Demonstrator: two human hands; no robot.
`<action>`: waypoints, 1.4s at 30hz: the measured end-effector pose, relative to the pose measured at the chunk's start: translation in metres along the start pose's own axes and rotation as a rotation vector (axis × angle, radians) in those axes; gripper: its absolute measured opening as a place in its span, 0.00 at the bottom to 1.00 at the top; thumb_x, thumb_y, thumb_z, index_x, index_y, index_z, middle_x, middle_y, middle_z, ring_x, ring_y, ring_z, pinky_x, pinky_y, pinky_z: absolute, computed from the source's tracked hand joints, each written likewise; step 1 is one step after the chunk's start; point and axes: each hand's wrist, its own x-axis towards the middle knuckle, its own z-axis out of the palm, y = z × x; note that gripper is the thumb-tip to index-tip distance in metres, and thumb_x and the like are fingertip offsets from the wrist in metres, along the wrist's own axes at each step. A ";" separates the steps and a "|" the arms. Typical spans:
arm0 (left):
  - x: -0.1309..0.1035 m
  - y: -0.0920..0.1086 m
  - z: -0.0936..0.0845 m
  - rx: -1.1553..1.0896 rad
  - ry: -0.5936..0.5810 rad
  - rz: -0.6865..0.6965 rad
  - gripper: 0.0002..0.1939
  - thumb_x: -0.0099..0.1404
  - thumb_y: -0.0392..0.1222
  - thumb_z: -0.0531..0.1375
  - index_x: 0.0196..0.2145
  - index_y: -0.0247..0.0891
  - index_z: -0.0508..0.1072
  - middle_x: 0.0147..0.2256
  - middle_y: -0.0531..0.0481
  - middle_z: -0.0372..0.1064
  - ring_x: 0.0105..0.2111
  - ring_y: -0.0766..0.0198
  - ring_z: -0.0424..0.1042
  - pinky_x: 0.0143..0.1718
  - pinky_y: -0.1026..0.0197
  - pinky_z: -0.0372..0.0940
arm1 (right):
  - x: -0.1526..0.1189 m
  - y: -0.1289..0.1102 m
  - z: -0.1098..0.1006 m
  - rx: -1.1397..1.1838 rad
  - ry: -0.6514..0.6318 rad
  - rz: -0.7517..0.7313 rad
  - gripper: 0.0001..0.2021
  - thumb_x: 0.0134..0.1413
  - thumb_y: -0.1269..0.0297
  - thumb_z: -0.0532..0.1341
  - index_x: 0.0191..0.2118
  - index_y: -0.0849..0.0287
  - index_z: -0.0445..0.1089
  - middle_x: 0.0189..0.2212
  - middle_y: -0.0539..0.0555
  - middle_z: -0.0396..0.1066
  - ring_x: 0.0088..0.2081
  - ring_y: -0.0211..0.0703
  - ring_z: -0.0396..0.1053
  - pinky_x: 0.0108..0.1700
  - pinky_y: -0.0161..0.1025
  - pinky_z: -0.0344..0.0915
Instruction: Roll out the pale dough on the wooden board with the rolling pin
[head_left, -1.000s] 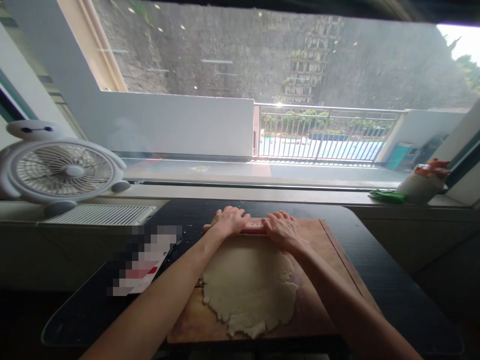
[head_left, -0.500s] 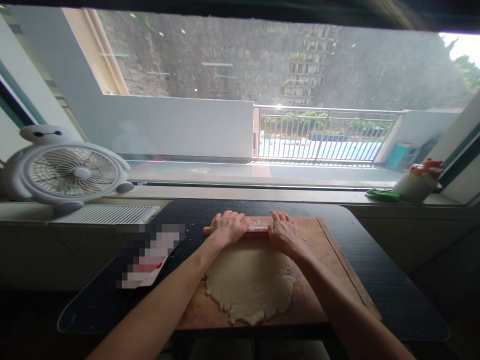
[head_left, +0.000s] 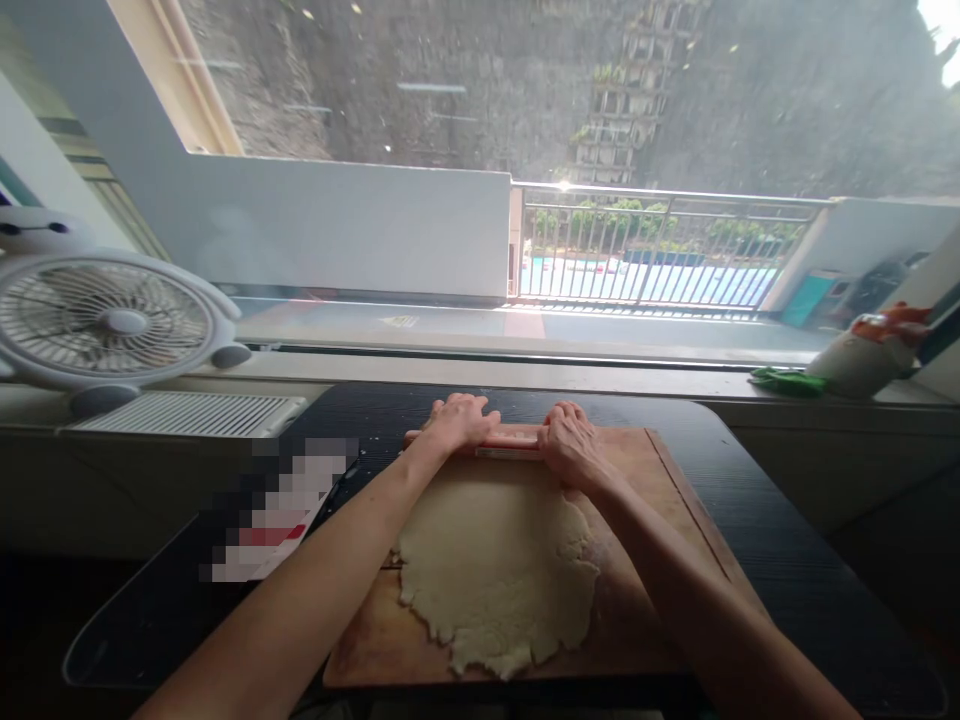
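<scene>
Right of ragged-edged dough [head_left: 495,560], wide board margin [head_left: 654,487]

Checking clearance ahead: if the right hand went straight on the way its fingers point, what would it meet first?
Over the far strip of the black table, the right hand would likely meet the window sill first; depth is unclear, so it might pass above that.

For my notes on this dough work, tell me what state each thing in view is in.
Dough: flattened, near edge ragged
Rolling pin: lying crosswise at the dough's far end
Left hand: on the rolling pin, grip unclear
Right hand: on the rolling pin, grip unclear
Board: flat on the table
Fan: upright, running or not unclear
</scene>
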 end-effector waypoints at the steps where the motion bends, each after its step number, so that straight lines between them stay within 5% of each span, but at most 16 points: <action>1: 0.000 0.000 0.000 0.000 0.008 0.001 0.24 0.61 0.57 0.47 0.48 0.46 0.69 0.51 0.46 0.67 0.51 0.52 0.63 0.50 0.48 0.56 | -0.001 0.000 0.000 -0.007 0.004 -0.003 0.11 0.57 0.65 0.47 0.39 0.60 0.64 0.44 0.59 0.64 0.52 0.48 0.55 0.50 0.39 0.55; 13: -0.074 0.019 -0.007 0.053 0.176 0.087 0.21 0.66 0.52 0.41 0.42 0.47 0.71 0.49 0.50 0.68 0.54 0.55 0.57 0.55 0.47 0.46 | -0.043 -0.011 -0.015 -0.076 0.067 -0.063 0.15 0.61 0.64 0.44 0.44 0.61 0.65 0.56 0.62 0.55 0.58 0.49 0.49 0.55 0.45 0.48; 22: -0.019 0.001 -0.003 0.007 0.050 0.002 0.25 0.62 0.57 0.46 0.49 0.44 0.69 0.51 0.45 0.67 0.52 0.51 0.62 0.50 0.46 0.54 | -0.004 -0.006 -0.005 -0.051 0.001 -0.018 0.15 0.61 0.63 0.44 0.43 0.57 0.65 0.43 0.57 0.67 0.50 0.49 0.57 0.47 0.44 0.55; 25: -0.018 0.003 -0.004 0.001 0.055 -0.006 0.25 0.62 0.57 0.45 0.48 0.44 0.70 0.50 0.44 0.68 0.51 0.50 0.63 0.50 0.45 0.54 | -0.005 -0.009 -0.008 -0.060 -0.006 -0.014 0.15 0.61 0.62 0.44 0.40 0.57 0.67 0.43 0.57 0.67 0.50 0.49 0.58 0.47 0.44 0.55; 31: -0.085 0.020 -0.007 0.026 0.192 0.086 0.23 0.67 0.52 0.41 0.42 0.42 0.72 0.48 0.46 0.69 0.53 0.53 0.60 0.55 0.46 0.48 | -0.063 -0.016 -0.015 -0.053 0.070 -0.086 0.18 0.63 0.57 0.44 0.48 0.57 0.66 0.52 0.57 0.63 0.57 0.48 0.52 0.56 0.48 0.47; 36: -0.138 0.012 0.003 0.020 0.356 0.278 0.26 0.67 0.53 0.42 0.54 0.36 0.65 0.55 0.42 0.62 0.57 0.54 0.56 0.59 0.49 0.45 | -0.119 -0.008 -0.017 -0.050 0.130 -0.279 0.26 0.60 0.55 0.49 0.61 0.61 0.52 0.60 0.59 0.53 0.62 0.50 0.45 0.61 0.51 0.38; 39: -0.135 0.010 0.004 0.021 0.343 0.287 0.29 0.67 0.55 0.42 0.57 0.34 0.61 0.58 0.41 0.58 0.60 0.53 0.52 0.60 0.50 0.44 | -0.120 -0.003 -0.025 -0.024 0.065 -0.284 0.24 0.61 0.56 0.49 0.60 0.59 0.54 0.59 0.58 0.55 0.60 0.48 0.48 0.61 0.48 0.42; 42: -0.103 0.014 0.000 0.007 0.266 0.188 0.30 0.67 0.56 0.41 0.57 0.36 0.61 0.58 0.42 0.57 0.60 0.53 0.50 0.60 0.50 0.43 | -0.091 -0.003 -0.027 -0.012 0.016 -0.199 0.20 0.61 0.55 0.49 0.55 0.55 0.59 0.55 0.56 0.59 0.58 0.47 0.52 0.58 0.46 0.46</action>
